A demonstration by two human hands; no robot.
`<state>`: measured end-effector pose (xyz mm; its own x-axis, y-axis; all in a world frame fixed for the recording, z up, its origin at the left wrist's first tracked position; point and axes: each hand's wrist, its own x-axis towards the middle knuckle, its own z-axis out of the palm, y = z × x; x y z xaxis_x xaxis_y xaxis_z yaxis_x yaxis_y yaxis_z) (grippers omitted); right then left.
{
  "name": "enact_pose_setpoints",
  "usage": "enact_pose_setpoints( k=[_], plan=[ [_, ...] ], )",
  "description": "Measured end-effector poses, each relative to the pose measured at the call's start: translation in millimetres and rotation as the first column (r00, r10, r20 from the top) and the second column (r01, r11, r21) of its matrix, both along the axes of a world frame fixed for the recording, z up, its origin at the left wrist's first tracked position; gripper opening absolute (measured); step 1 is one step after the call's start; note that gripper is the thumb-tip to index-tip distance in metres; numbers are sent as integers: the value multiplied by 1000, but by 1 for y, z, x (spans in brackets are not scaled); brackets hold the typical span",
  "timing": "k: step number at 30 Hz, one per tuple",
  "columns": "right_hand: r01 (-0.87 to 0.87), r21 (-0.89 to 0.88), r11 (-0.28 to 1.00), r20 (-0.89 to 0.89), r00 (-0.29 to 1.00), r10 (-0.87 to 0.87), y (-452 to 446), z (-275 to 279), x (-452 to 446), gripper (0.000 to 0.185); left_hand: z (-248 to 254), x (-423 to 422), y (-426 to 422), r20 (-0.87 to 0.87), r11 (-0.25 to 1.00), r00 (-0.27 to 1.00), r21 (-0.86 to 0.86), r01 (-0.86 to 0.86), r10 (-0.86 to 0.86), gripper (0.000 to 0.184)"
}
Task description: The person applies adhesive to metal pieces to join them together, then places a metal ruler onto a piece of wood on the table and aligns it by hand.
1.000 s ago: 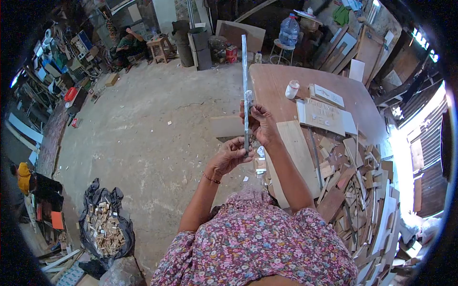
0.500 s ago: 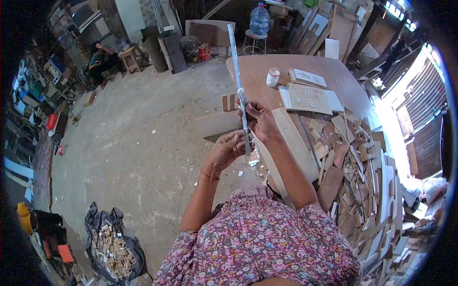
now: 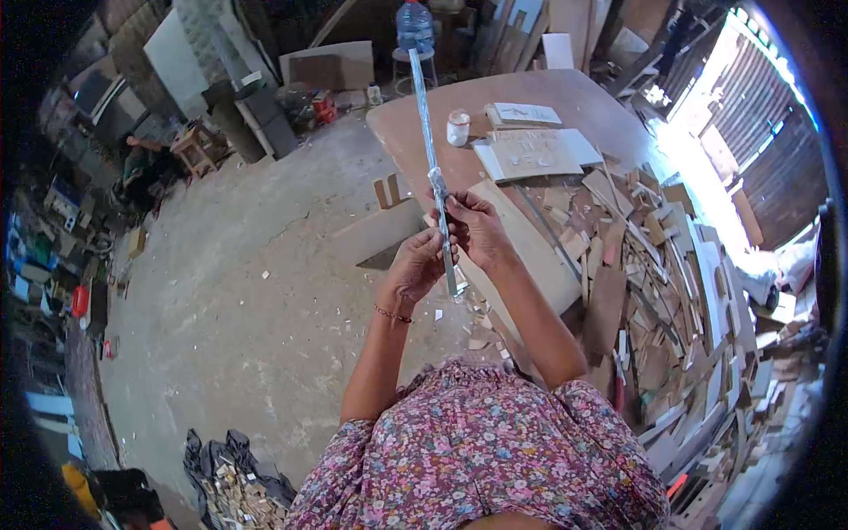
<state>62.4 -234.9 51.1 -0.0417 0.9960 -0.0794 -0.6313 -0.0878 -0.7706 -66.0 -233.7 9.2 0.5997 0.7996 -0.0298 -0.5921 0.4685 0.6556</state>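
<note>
Upright in front of me stands a long, thin silvery strip [image 3: 424, 115], shiny like metal or clear plastic wrap, with a pale bunched part [image 3: 436, 181] near its middle. My left hand [image 3: 417, 265] is closed on its lower part, thumb and fingers pinching it. Just above and to the right, my right hand [image 3: 474, 226] also pinches the strip, below the bunched part. The strip's lower end sticks out beneath both hands. What exactly the strip is, I cannot make out.
A brown tabletop [image 3: 565, 93] holds a white jar [image 3: 458, 129] and pale boards with raised letters [image 3: 530, 157]. Wood offcuts [image 3: 654, 309] pile up on the right. A dark bag of scraps [image 3: 234, 490] lies lower left. A person [image 3: 141, 168] sits far left.
My left hand has moved up the strip, closer to my right hand. The view has turned, so the table appears further left and the scrap bag lower.
</note>
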Motion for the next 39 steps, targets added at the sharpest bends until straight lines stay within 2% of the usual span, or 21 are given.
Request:
enact_pose_setpoints(
  k=[2, 3, 5, 9, 11, 12, 15, 16, 18, 20, 22, 23, 24, 26, 28, 29, 31, 34, 37, 39],
  plan=[
    [-63, 43, 997, 14, 998, 62, -2, -10, 17, 17, 1, 12, -3, 13, 999, 999, -12, 39, -39, 19],
    [-38, 40, 998, 12, 999, 37, -7, -9, 23, 17, 4, 17, -6, 18, 998, 998, -16, 60, -60, 19],
    [73, 79, 994, 1, 997, -73, -18, -5, 35, 16, 4, 30, -9, 20, 994, 994, -21, 107, -107, 20],
    [137, 82, 987, 45, 989, -141, -50, -1, 63, 15, 9, 56, -22, -11, 975, 975, -3, 222, -222, 19],
    [283, 125, 951, 159, 940, -301, -65, -11, 76, 13, 12, 67, -30, -2, 963, 963, 0, 270, -270, 20],
    [301, 126, 945, 160, 934, -319, -77, -10, 80, 13, 12, 72, -35, -7, 957, 957, -18, 291, -291, 21],
    [592, 244, 768, 341, 689, -640, -117, 2, 89, 11, 14, 87, -52, 13, 936, 937, -32, 350, -350, 24],
    [605, 254, 755, 340, 675, -655, -129, 2, 94, 11, 14, 93, -56, 31, 925, 925, -34, 379, -378, 25],
    [657, 359, 663, 398, 535, -745, -159, -2, 105, 11, 12, 107, -68, 28, 910, 910, -30, 414, -413, 25],
    [693, 363, 623, 411, 481, -774, -191, -6, 108, 12, 8, 123, -84, 30, 889, 890, -38, 456, -455, 25],
    [696, 445, 563, 468, 356, -809, -223, -12, 111, 16, 4, 142, -102, 64, 866, 867, -48, 498, -495, 25],
    [743, 412, 527, 435, 348, -830, -237, -22, 114, 17, 0, 151, -112, 61, 848, 850, -60, 527, -524, 25],
    [768, 397, 502, 438, 321, -839, -254, -26, 115, 17, -4, 159, -122, 81, 819, 821, -65, 570, -565, 24],
    [722, 486, 492, 620, 111, -777, -288, -27, 121, 17, -6, 174, -144, 113, 770, 771, -64, 635, -627, 23],
    [771, 460, 441, 597, 99, -796, -313, -18, 121, 16, -2, 186, -162, 229, 667, 663, -73, 742, -713, 24],
    [752, 522, 403, 559, 55, -827, -323, -18, 124, 16, 0, 192, -172, 230, 647, 643, -67, 759, -731, 24],
    [738, 585, 336, 512, -14, -859, -342, -14, 127, 16, 9, 202, -191, 162, 665, 690, -187, 723, -705, 26],
    [732, 629, 264, 502, -122, -856, -366, -6, 125, 16, 18, 218, -210, 212, 579, 601, -161, 799, -771, 28],
    [690, 685, 234, 587, -332, -738, -387, -8, 126, 15, 23, 234, -228, 246, 487, 503, -127, 864, -828, 23],
    [704, 683, 196, 589, -372, -717, -396, -16, 128, 14, 17, 246, -234, 258, 414, 425, -99, 905, -868, 22]
  ],
)
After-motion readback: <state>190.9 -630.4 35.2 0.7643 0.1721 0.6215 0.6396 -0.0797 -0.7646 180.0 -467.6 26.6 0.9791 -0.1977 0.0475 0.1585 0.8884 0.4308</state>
